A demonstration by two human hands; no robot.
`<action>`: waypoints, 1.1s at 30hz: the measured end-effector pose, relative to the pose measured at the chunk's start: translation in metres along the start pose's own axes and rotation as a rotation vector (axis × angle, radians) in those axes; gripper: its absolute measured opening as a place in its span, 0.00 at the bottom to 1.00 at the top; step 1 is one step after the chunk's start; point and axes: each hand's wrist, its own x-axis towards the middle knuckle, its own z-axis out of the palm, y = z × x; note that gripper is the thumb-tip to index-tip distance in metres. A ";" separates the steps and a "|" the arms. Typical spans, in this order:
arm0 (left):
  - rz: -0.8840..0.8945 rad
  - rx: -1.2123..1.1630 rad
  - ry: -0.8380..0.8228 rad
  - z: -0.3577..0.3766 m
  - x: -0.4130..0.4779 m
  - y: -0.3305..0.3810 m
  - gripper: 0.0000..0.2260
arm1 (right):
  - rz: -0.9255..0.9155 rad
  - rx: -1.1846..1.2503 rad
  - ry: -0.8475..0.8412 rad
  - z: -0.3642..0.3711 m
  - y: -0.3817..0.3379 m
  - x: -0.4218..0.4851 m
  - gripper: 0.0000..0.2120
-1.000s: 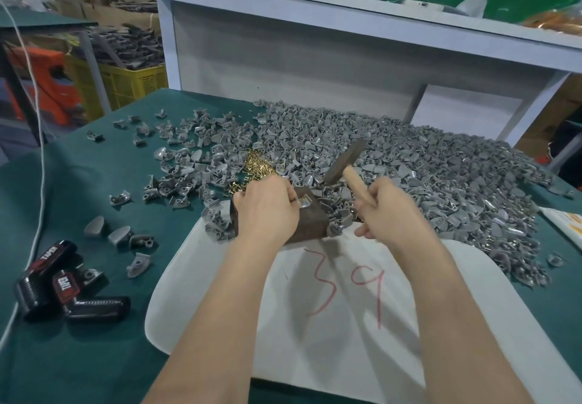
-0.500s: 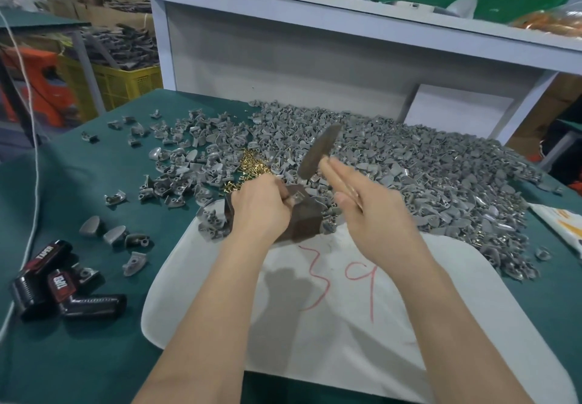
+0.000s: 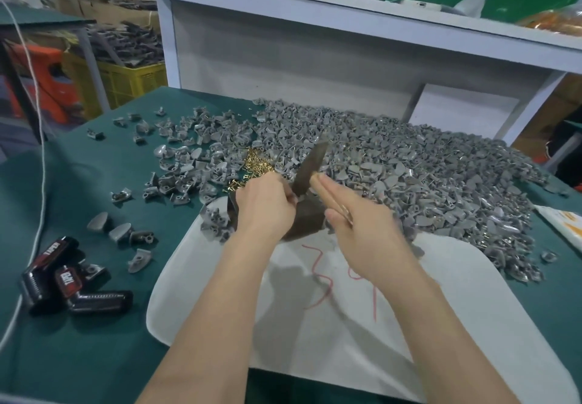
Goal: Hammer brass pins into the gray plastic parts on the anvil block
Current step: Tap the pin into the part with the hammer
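The right hand (image 3: 356, 224) lays two fingers (image 3: 327, 189) almost straight along a handle and pinches it with the thumb. It holds one hammer with a dark metal head (image 3: 310, 167) tilted just above the single dark brown anvil block (image 3: 307, 217). Motion blurs the handle.

The left hand (image 3: 264, 208) curls its fingers down over the block's top. Whether they hold a part there I cannot tell, since the knuckles hide it. Both forearms reach in from the bottom edge.

The block sits on the far rim of one white mat with red numerals (image 3: 441, 293). Behind and right of the block spreads one heap of gray plastic parts (image 3: 409, 176), too many to count. One small cluster of brass pins (image 3: 256, 165) lies behind and left of it. Four loose gray shells (image 3: 119, 232) lie well to its left.
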 end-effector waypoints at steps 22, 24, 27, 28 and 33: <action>0.058 -0.162 0.008 -0.002 0.000 0.003 0.04 | 0.135 0.076 -0.094 0.017 0.026 0.051 0.14; 0.092 -0.290 0.022 -0.002 -0.001 0.004 0.06 | 0.108 0.133 -0.134 0.023 0.018 0.059 0.10; 0.058 -0.475 0.179 -0.008 0.001 0.006 0.12 | 0.264 0.202 0.176 0.013 0.020 0.081 0.12; 0.031 -0.547 0.258 -0.012 0.002 0.006 0.12 | 0.352 0.167 0.247 0.008 0.023 0.090 0.19; 0.017 -0.798 0.564 -0.029 0.001 0.005 0.10 | 0.194 -0.131 0.089 0.028 -0.005 0.094 0.28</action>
